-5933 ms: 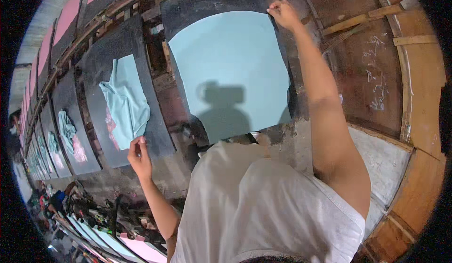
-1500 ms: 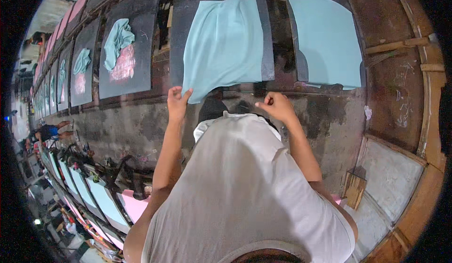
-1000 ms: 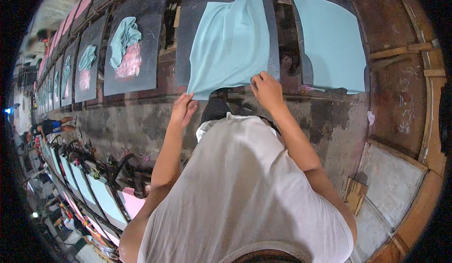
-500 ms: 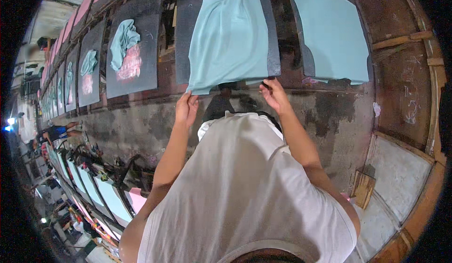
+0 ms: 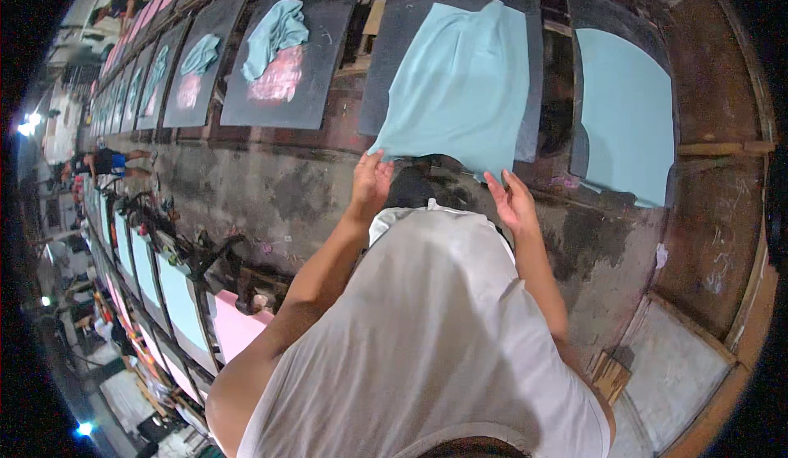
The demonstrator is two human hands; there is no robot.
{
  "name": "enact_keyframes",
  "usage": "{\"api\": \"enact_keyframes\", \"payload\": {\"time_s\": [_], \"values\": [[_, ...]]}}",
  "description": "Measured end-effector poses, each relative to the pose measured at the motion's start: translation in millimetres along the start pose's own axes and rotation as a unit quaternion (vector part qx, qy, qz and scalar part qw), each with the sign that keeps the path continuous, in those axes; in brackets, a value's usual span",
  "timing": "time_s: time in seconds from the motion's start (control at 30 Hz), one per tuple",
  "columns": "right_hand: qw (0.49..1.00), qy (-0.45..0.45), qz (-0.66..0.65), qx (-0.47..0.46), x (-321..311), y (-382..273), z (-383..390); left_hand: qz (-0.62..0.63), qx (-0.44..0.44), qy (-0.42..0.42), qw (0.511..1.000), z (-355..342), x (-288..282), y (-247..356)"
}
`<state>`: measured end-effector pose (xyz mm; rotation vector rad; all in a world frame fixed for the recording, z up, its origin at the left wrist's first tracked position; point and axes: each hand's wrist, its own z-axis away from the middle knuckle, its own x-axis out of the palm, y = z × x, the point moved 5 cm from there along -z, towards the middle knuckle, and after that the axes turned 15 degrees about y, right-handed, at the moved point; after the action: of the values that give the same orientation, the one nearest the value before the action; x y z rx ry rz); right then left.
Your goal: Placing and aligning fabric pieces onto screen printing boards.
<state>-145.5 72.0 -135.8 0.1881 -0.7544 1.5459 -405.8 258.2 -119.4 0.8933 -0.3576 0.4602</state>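
Observation:
A light teal fabric piece (image 5: pixel 464 89) lies with soft folds on a dark board (image 5: pixel 406 15) in front of me. Its near edge hangs past the board and bows upward in the middle. At the near left corner, my left hand (image 5: pixel 371 183) is closed, pinching the cloth between thumb and fingertips. My right hand (image 5: pixel 515 202) is at the near right corner, thumb and fingers spread apart, fingertips against or just beside the cloth edge. Whether they touch it is hard to tell.
To the right, another board carries a flat teal piece (image 5: pixel 628 113). Leftward, a board holds a bunched teal cloth (image 5: pixel 275 35) above a pink-white print (image 5: pixel 277 79), with similar boards beyond. Pink and teal panels (image 5: pixel 180 306) line the lower left rack. A person (image 5: pixel 105 161) is farther down the aisle.
The view has shifted, and the boards now sit farther right in it. The cloth's near right edge has come off the board toward my right hand. My left hand keeps its corner.

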Motion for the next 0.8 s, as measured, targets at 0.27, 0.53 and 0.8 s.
{"api": "enact_keyframes", "payload": {"time_s": [0.27, 0.53, 0.8], "values": [[1.000, 0.007, -0.026, -0.005, 25, -11, 40, 0.036, -0.051, -0.024, 0.998, 24, 16, 7], [0.991, -0.021, -0.087, -0.097, 104, -76, 84, -0.001, 0.017, -0.025, 1.000, 62, 124, 107], [0.923, -0.295, -0.125, -0.212, 287, -213, 141, 0.151, -0.026, -0.239, 0.959, 44, 296, 259]]}}
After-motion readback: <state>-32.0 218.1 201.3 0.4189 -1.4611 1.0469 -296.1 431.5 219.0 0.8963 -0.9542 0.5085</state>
